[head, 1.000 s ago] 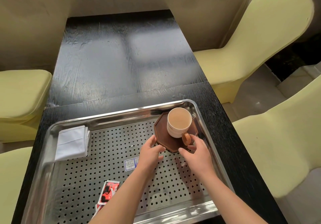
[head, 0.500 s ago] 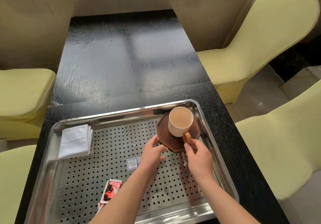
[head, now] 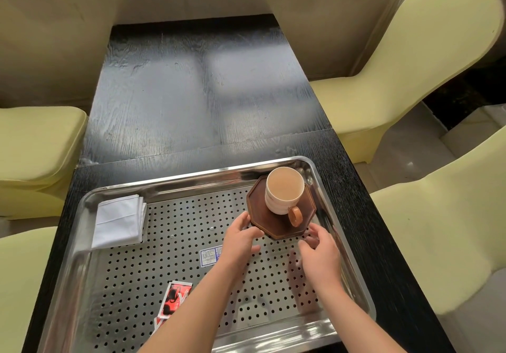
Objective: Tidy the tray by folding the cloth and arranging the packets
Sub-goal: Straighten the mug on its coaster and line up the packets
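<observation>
While your head camera looks down over the table [head: 191,92], your left hand [head: 241,240] rests on the near-left edge of the brown eight-sided saucer [head: 276,224], fingers curled loosely against its rim, touching rather than clamping. Your right hand [head: 320,254] hovers just beside the saucer's near-right edge with fingers spread and slack, holding nothing; it is blurred, so contact cannot be confirmed. On the saucer stands an upright cream cup [head: 283,191] with its orange handle turned toward you and slightly right. Saucer and cup occupy the far-right corner of the steel tray [head: 353,265].

The folded white cloth [head: 119,219] lies in the far-left corner of the tray, against the rim, its long axis running from far to near, well apart from both hands. A blue-and-white packet [head: 209,255] lies flat near the tray's middle, partly hidden under your left wrist. A red-and-black packet [head: 175,298] lies nearer you, tilted, its long axis leaning far-right to near-left; more red packets below it are cut off by your left forearm.

The tray floor is perforated metal and sits at the near end of a black wood-grain table. Pale yellow-green covered chairs [head: 410,59] stand on both sides, and a beige wall closes the far end.
</observation>
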`<state>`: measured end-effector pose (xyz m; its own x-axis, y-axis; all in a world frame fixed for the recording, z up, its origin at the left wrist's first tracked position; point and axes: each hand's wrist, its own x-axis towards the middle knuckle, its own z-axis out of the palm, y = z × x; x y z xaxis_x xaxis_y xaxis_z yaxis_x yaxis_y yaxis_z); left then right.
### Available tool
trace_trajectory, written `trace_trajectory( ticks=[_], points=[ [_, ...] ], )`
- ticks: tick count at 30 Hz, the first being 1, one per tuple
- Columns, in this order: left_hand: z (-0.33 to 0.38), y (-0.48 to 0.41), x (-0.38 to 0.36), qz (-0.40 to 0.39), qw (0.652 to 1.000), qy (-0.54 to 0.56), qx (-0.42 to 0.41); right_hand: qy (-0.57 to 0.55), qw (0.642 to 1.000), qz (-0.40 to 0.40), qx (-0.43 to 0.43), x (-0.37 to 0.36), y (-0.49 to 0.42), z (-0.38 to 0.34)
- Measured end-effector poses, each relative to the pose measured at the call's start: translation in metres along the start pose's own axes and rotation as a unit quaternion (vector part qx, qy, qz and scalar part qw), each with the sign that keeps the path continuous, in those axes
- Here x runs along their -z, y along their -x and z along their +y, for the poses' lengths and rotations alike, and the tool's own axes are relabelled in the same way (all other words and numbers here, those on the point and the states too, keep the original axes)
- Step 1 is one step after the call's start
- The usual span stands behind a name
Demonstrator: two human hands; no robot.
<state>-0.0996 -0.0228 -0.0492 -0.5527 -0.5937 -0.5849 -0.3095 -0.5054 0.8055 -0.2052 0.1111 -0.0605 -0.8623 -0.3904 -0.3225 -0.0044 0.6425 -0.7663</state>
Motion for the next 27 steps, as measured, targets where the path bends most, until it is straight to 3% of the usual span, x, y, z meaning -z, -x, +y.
trace_trajectory(
  ticks=[6,14,20,27],
  points=[
    [0.003,-0.001,0.000,-0.009,1.000,0.006,-0.002,-0.032,0.998,-0.022,-0.042,-0.003,-0.001,0.002],
    [0.004,0.000,0.001,-0.002,1.000,0.018,0.012,-0.037,0.998,-0.034,-0.030,0.005,-0.001,0.006],
    [0.013,0.028,0.033,0.063,0.997,-0.054,-0.007,-0.032,0.997,-0.057,-0.035,0.005,0.020,0.005],
    [-0.012,0.100,0.136,0.204,0.971,-0.103,-0.064,-0.002,0.985,-0.173,0.007,-0.031,0.072,-0.003]
  ],
)
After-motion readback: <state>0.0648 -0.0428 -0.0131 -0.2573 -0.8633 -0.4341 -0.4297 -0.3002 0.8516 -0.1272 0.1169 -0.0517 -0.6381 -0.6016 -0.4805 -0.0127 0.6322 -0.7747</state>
